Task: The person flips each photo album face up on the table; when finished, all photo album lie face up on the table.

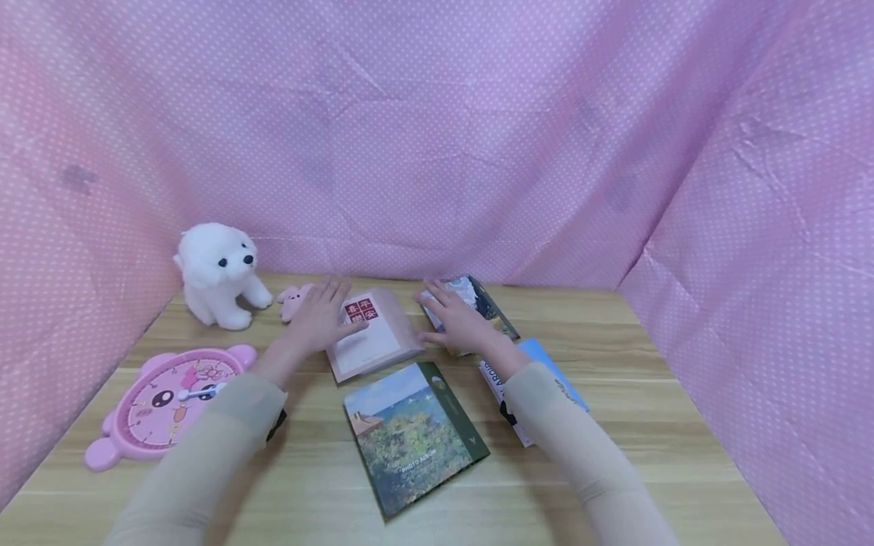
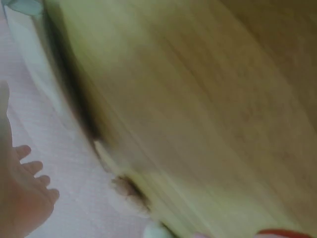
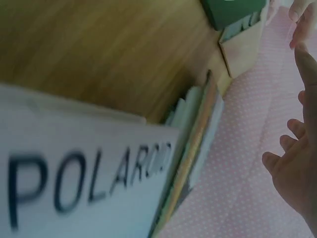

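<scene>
Left hand (image 1: 315, 324) is held spread, fingers straight | white book (image 1: 374, 347) is seen just right of it, partly overlapped | right hand (image 1: 466, 324) is likewise spread | dark-edged book (image 1: 490, 305) is partly hidden behind it | photo album (image 1: 410, 436) is laid between both, nearer the person

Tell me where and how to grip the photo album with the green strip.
I'd pinch the photo album by its left and right edges, coming from both sides: it lies flat, and wooden table shows beside both edges.
</scene>
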The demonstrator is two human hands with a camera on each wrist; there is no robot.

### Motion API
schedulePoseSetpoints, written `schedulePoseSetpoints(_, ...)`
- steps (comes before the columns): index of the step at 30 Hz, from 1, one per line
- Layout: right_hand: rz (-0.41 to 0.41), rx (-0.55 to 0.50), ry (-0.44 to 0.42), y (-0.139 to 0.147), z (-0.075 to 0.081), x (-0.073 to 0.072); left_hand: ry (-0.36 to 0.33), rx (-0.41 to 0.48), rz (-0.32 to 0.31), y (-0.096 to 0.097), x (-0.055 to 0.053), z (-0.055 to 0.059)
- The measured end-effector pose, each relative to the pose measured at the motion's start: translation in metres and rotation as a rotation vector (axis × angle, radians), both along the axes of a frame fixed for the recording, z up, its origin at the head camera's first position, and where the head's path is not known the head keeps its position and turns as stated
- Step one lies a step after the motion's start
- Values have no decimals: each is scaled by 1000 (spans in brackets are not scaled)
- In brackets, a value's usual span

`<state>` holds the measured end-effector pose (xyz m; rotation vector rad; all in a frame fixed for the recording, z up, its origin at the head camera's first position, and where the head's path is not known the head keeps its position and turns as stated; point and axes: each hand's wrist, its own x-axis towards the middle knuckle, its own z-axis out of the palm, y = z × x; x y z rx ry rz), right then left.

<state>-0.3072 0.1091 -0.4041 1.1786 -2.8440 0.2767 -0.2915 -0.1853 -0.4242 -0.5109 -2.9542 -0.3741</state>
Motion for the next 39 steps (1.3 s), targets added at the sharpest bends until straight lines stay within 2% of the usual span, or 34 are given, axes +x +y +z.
schedulePoseSetpoints(7, 40, -9, -220, -15, -12, -5, -84, 20, -2, -3, -12, -12)
schedulePoseSetpoints(12, 35, 48, -316, -22, -22, -10, -103, 33, -16, -2, -18, -16)
schedulePoseSetpoints(15, 19, 90, -338, -25, -27, -13, -117, 49, -21, -2, -20, -17)
schedulePoseSetpoints(23, 10, 99, -320, -29, -30, -14, -195, 96, 18, -1, -24, -11)
schedulePoseSetpoints(32, 22, 73, -256, -28, -30, -15, -305, 160, 26, 0, -24, 0)
schedulePoseSetpoints(35, 30, 56, -243, -28, -30, -15, -312, 156, 15, 1, -24, 3)
schedulePoseSetpoints(39, 25, -4, -275, -26, -27, -14, -308, 160, 6, 2, -26, 6)
